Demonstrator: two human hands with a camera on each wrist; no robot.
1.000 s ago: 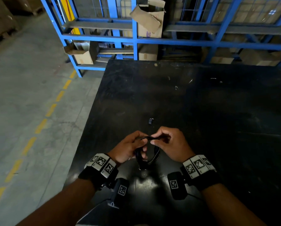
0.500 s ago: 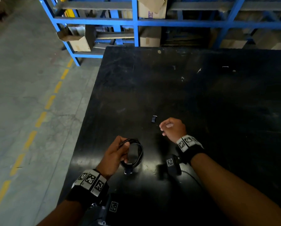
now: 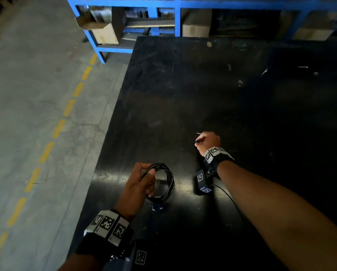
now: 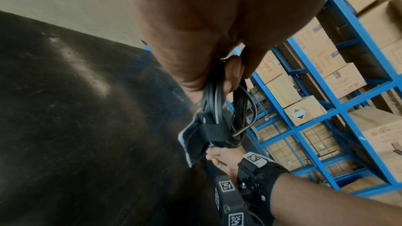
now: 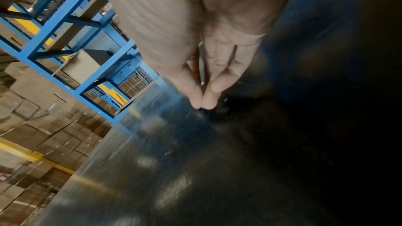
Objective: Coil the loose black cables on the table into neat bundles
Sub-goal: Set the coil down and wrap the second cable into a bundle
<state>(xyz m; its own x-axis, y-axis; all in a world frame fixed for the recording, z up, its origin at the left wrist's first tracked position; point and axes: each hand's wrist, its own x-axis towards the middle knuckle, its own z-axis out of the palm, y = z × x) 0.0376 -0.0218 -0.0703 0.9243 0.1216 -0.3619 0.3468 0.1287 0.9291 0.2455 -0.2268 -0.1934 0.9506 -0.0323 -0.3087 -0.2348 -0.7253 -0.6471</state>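
Just ahead of the right hand (image 3: 207, 142), fingertips (image 5: 208, 100) pinch a small dark piece I can't identify on the table (image 3: 242, 114). The coiled cable (image 3: 160, 182) hangs upright in the left hand's (image 3: 138, 187) grip, off to the right hand's near left, so the left's closer.

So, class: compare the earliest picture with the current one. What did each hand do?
The right hand let go of the coiled black cable bundle and reached forward across the black table; its thumb and fingertips now pinch a small dark object that lay there. The left hand still grips the coil, strap hanging.
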